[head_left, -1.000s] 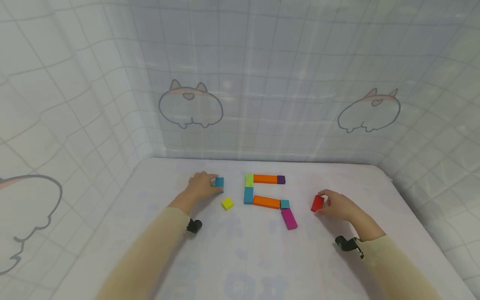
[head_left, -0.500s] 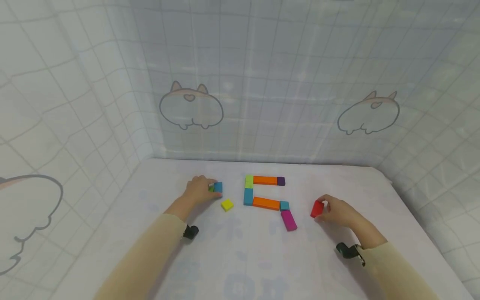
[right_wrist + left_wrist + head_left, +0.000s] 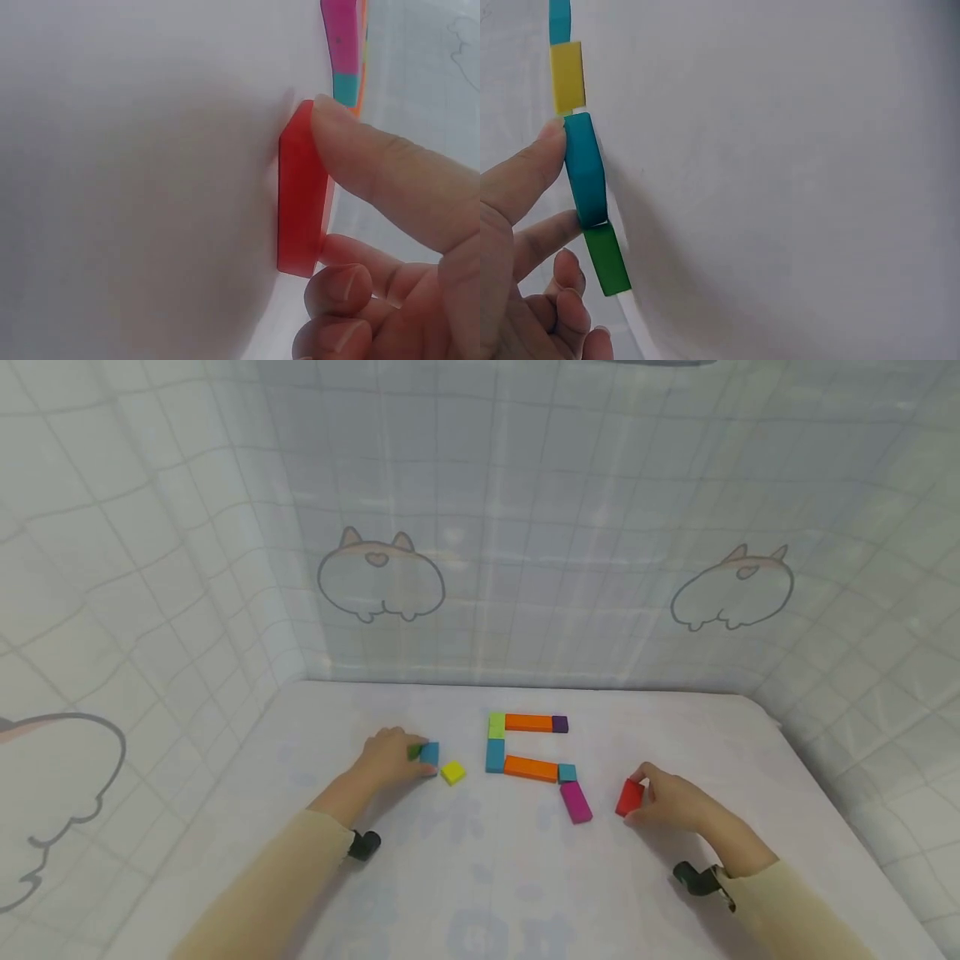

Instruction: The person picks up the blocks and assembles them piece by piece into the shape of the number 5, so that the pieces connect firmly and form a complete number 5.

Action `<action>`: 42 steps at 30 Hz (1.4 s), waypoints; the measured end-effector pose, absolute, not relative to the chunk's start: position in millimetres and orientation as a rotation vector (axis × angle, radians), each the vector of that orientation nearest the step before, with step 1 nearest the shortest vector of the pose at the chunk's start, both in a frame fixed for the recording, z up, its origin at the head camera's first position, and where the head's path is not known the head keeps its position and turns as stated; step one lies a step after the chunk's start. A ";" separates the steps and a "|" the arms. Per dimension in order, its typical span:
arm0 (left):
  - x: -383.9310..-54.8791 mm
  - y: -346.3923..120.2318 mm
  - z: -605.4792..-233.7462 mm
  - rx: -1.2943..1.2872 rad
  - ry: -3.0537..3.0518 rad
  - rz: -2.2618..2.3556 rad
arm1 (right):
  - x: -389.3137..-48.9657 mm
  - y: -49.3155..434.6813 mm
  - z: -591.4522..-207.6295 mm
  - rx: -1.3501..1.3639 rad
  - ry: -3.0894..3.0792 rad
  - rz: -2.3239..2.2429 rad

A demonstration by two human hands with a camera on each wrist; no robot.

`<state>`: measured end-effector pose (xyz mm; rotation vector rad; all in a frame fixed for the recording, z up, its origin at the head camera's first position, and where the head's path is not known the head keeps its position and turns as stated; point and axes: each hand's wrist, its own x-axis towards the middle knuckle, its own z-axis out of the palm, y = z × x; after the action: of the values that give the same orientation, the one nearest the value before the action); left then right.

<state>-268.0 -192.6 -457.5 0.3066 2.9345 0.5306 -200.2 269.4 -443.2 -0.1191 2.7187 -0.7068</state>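
Note:
My left hand (image 3: pixel 387 757) pinches a blue block (image 3: pixel 586 171) between thumb and a finger, on the left of the table. Against the end of that block, in the left wrist view, is a green block (image 3: pixel 607 259), near the fingers; whether it is held too I cannot tell. A yellow block (image 3: pixel 453 772) lies just right of the blue one. On the right, my right hand (image 3: pixel 671 800) pinches a red block (image 3: pixel 301 195) by its two ends, thumb on one and a finger on the other. The red block sits at or close to the table surface.
Between the hands, blocks lie joined in an angular line: purple (image 3: pixel 560 724), orange (image 3: pixel 528 722), lime (image 3: pixel 497 726), blue-teal (image 3: pixel 495 756), another orange (image 3: pixel 531 768), small teal (image 3: pixel 567 773) and magenta (image 3: pixel 576 802). A patterned cloth wall (image 3: pixel 480 610) rises behind the white table (image 3: pixel 480 868).
My left hand has come toward me and a little left with the blue block. My right hand has shifted the red block slightly toward me. The joined blocks keep their arrangement.

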 end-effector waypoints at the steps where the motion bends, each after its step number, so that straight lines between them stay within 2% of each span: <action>1: -266.4 -193.4 -457.5 0.315 2.931 0.526 | -199.0 268.1 -444.0 -0.120 2.719 -0.704; 11: -244.4 -191.7 -453.8 0.406 2.951 0.351 | -184.7 256.3 -438.8 -0.116 2.707 -0.673; 21: -221.0 -183.0 -451.8 0.411 2.958 0.402 | -170.6 248.4 -442.7 -0.153 2.711 -0.672; 42: -194.6 -159.4 -456.3 0.391 2.961 0.379 | -147.5 212.4 -445.3 -0.094 2.696 -0.542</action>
<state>-194.6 -159.4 -456.3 0.3911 2.9610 0.3788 -147.5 212.4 -445.3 -0.0942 2.6958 -0.5424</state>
